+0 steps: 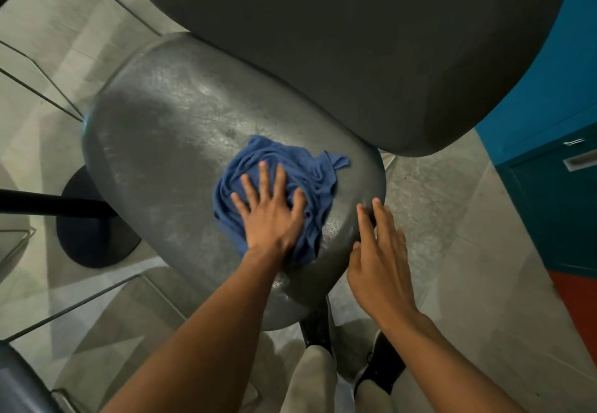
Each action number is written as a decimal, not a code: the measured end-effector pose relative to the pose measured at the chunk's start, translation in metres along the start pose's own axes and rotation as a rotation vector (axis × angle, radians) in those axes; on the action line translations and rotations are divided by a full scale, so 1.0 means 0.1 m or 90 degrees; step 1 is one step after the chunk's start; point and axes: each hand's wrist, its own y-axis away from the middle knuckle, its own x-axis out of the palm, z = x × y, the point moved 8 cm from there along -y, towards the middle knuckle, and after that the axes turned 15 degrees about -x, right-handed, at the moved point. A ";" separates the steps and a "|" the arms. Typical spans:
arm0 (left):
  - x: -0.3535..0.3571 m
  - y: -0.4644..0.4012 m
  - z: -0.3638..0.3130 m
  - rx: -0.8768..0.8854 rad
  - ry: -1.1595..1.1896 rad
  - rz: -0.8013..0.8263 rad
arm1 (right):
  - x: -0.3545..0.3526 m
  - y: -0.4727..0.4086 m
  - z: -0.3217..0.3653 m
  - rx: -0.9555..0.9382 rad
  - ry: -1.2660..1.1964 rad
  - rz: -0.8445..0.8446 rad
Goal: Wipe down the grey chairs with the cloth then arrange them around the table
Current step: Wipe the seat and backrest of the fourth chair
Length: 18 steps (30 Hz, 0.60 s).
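Left hand (pixel 269 215) flat, fingers spread, pressing blue cloth (pixel 281 186) on grey chair seat (pixel 155 141), right hand (pixel 378 261) at four o'clock, fingers straight, touching seat edge.

Both forearms reach forward and down. The left hand (pixel 269 209) lies flat, fingers spread and pressing; the right hand (pixel 378 251) is straight-fingered, apparently touching with its fingertips.
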 end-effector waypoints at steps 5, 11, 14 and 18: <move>0.12 0.55 -0.09 0.216 -0.025 -0.016 | 0.02 -0.02 0.01 0.002 0.005 0.046; 0.01 0.37 0.97 0.048 -0.044 -0.012 | 0.06 -0.03 0.02 0.004 0.006 0.036; -0.07 0.00 0.74 -0.055 0.000 0.008 | 0.07 -0.02 0.00 0.002 0.014 0.029; -0.03 -0.08 -0.30 0.055 -0.029 0.024 | 0.09 -0.02 -0.01 -0.009 0.015 0.017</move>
